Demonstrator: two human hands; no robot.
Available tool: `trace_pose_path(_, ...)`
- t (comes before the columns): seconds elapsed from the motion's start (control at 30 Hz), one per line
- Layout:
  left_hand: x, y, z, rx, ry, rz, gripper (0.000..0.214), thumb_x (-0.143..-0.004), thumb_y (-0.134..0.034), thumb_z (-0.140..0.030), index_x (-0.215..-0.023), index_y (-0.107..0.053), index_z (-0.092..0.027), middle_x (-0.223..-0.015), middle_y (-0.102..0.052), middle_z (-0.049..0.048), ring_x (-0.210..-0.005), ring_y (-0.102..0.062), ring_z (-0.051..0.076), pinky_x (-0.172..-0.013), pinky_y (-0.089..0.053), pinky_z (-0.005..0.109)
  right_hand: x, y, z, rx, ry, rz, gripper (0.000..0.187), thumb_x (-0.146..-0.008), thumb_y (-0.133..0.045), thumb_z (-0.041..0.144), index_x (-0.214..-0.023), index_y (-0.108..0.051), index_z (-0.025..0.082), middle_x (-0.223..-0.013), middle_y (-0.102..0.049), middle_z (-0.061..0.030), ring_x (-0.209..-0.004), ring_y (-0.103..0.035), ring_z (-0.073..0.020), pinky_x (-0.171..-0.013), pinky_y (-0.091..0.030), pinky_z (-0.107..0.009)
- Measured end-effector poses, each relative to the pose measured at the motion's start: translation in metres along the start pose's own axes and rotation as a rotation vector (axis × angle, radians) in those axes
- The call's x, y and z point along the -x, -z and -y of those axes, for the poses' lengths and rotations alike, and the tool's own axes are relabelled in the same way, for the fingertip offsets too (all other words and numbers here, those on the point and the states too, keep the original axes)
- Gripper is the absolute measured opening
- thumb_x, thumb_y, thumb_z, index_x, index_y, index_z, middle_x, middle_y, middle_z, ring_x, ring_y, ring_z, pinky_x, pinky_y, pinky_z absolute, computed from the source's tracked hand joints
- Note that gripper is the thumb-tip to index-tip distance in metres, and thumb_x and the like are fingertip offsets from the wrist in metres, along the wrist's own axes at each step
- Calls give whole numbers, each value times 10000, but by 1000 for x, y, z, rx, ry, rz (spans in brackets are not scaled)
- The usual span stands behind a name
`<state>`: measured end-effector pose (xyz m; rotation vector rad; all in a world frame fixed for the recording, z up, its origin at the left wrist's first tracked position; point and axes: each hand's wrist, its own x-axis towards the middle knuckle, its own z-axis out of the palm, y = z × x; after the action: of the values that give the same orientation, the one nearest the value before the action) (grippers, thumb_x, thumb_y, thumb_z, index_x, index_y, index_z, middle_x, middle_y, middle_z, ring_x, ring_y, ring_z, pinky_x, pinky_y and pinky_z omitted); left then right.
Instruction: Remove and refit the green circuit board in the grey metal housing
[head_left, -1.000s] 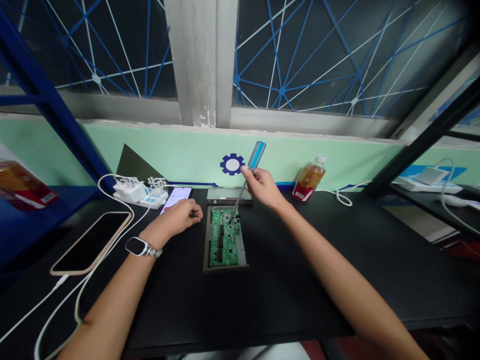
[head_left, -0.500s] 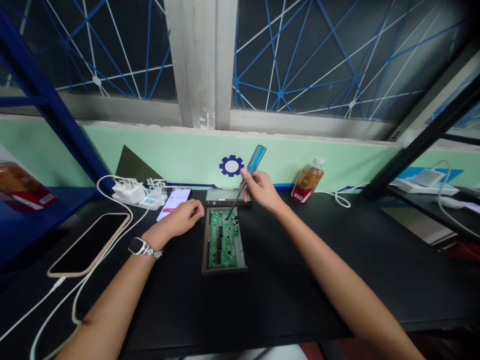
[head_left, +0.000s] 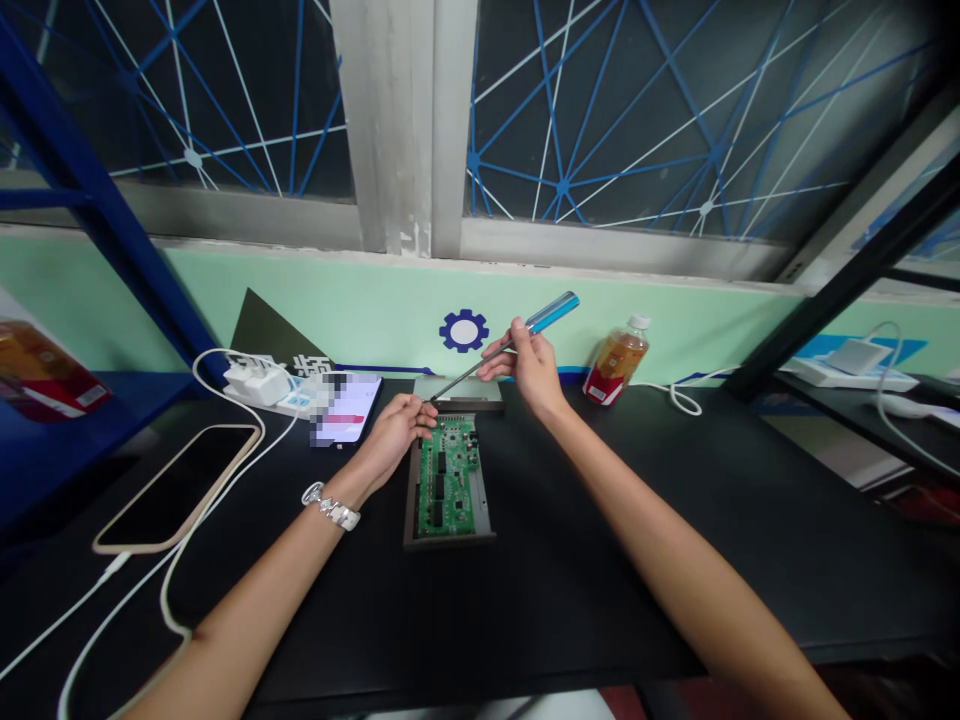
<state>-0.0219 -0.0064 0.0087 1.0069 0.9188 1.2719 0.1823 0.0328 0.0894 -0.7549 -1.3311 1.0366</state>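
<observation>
In my right hand [head_left: 531, 368] is a screwdriver [head_left: 552, 313] with a blue and grey handle, tilted so its long shaft points down to the left. The tip meets the fingertips of my left hand [head_left: 399, 432], which are pinched together; whatever small thing is between them is too small to make out. A green circuit board [head_left: 456, 490] lies in an open metal casing [head_left: 411, 510], just below and right of my left fingers. Right behind it sits a flat grey metal piece [head_left: 480, 393], partly covered by the screwdriver shaft.
On the black table [head_left: 577, 590], a lit phone [head_left: 356, 415] and a white power strip [head_left: 300, 397] stand to the left. Another phone [head_left: 180, 488] charges by a white cable [head_left: 82, 605]. A drink bottle [head_left: 616, 362] stands at the back right, near a coiled cable [head_left: 684, 403].
My right hand has lifted the screwdriver tip off the board and tilted it leftward. My left hand has moved right, over the board's far-left corner, to meet the tip.
</observation>
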Motion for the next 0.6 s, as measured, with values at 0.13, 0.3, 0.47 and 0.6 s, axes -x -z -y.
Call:
trace_pose_path(0.13, 3, -3, -5, 57, 32, 57, 130, -935, -546, -238, -834, -532, -157, -864, -641, 62, -750, -614, 143, -646, -471, 259, 0, -1, 0, 11, -10, -9, 546, -861, -467, 740, -801, -495, 198, -641, -645, -50, -572, -696, -178, -551, -597, -293)
trace_pose_path(0.3, 5, -7, -7, 105, 59, 60, 124, -926, -549, -206, -815, -528, -154, -834, -634, 59, -728, -610, 141, -635, -469, 255, 1, -1, -1, 55, -13, -7, 573, -856, -425, 768, -816, -491, 200, -696, -659, -67, -605, -702, -178, -555, -593, -288)
trace_pose_path(0.47, 5, -7, -6, 148, 92, 56, 138, -942, -498, -160, -809, -533, -142, -833, -630, 71, -720, -609, 142, -633, -471, 259, 1, 0, 1, 25, 5, -20, 547, -862, -455, 744, -813, -479, 199, -692, -650, -63, -598, -699, -175, -528, -581, -276)
trace_pose_path(0.6, 5, -8, -7, 187, 93, 67, 124, -930, -508, -146, -810, -538, -136, -837, -625, 75, -722, -609, 144, -633, -473, 260, 1, -1, 2, -17, 5, -5, 519, -868, -490, 713, -812, -478, 197, -658, -639, -48, -554, -684, -169, -515, -578, -282)
